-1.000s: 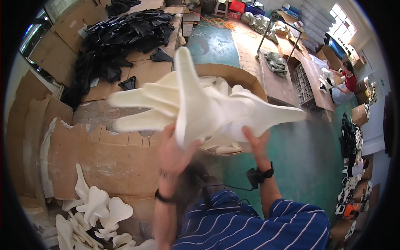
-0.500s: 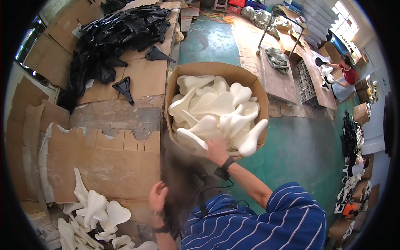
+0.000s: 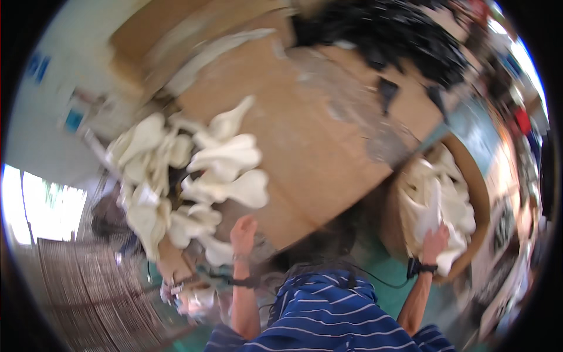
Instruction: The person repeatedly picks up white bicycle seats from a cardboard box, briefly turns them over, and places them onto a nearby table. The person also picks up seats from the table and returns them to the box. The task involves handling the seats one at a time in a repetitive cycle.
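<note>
At the right, my right hand (image 3: 435,243) reaches into a cardboard box (image 3: 482,193) heaped with white bicycle saddle pieces. Its fingers close on one pale saddle piece (image 3: 430,211) that stands up from the heap; the grip is partly blurred. My left hand (image 3: 243,236) hovers by the near edge of the cardboard-covered table, fingers loosely apart and nothing seen in them. Just beyond and to its left lies a pile of white saddle pieces (image 3: 234,155), stacked loosely and overlapping.
Cardboard sheets (image 3: 305,146) cover the table between the pile and the box. Black saddles (image 3: 387,35) are heaped at its far end, with a single black saddle (image 3: 387,92) nearer. A dark cable (image 3: 384,283) runs near my waist toward my right wrist.
My view has swung left, so the box now sits at the right and the white pile shows fully. My right hand stays at the box; my left is now near the pile.
</note>
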Tool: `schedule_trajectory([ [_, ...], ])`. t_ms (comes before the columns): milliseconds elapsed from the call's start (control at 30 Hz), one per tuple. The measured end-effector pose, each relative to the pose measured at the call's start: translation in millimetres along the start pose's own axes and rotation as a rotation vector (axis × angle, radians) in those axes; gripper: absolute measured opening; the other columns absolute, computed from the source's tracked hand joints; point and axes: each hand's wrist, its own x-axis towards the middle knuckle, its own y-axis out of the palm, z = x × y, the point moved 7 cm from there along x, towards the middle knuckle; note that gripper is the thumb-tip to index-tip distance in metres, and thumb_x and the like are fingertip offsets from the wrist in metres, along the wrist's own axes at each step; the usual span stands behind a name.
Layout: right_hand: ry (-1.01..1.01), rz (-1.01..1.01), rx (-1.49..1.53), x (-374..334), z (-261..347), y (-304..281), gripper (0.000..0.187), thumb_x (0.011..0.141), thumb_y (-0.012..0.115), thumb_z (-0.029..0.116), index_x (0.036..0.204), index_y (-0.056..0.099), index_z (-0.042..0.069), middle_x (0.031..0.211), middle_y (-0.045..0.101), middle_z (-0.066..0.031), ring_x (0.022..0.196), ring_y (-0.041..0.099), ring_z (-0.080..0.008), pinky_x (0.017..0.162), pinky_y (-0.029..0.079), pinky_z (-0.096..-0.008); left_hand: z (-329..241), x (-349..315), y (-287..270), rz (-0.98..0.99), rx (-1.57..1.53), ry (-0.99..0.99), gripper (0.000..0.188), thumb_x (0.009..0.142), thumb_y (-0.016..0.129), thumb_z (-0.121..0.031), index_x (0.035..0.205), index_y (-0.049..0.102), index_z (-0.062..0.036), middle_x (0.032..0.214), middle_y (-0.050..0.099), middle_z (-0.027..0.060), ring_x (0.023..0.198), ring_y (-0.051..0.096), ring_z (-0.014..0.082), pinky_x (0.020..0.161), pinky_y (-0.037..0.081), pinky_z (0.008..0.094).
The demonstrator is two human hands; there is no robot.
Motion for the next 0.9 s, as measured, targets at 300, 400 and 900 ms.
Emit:
schedule_trajectory([
  [300, -0.647, 0.307, 0.569, -67, 303, -57, 0.042, 0.086, 0.072, 0.016, 0.126, 0.065, 0.002, 0.128, 0.063, -0.0209, 0.122, 0.057, -0.0408, 0.105, 0.047, -0.0475, 37, -36, -183, -0.767, 0.217, 0.066, 0.045, 0.083, 0.082, -0.018, 0.123, 0.068, -0.0059, 0.126, 0.063, 0.0149, 0.114, 0.061, 0.0336, 0.099, 0.050, 0.0452],
  [400, -0.780, 0.519, 0.653, -106, 400, -62, 0.048, 0.086, 0.073, 0.021, 0.129, 0.063, 0.002, 0.128, 0.062, -0.0252, 0.119, 0.059, -0.0446, 0.102, 0.049, -0.0476, 81, -36, -198, -0.693, 0.352, 0.001, 0.087, 0.073, 0.089, -0.020, 0.148, 0.046, -0.0083, 0.142, 0.051, 0.0196, 0.128, 0.051, 0.0388, 0.106, 0.045, 0.0485],
  [900, -1.432, 0.391, 0.666, -132, 810, -106, 0.090, 0.079, 0.079, 0.040, 0.149, 0.041, -0.002, 0.138, 0.057, -0.0286, 0.128, 0.056, -0.0423, 0.108, 0.045, -0.0487, 128, -7, -236, -0.658, -0.401, -0.165, 0.079, 0.084, 0.082, -0.023, 0.145, 0.040, 0.0013, 0.124, 0.064, 0.0187, 0.109, 0.066, 0.0294, 0.095, 0.053, 0.0402],
])
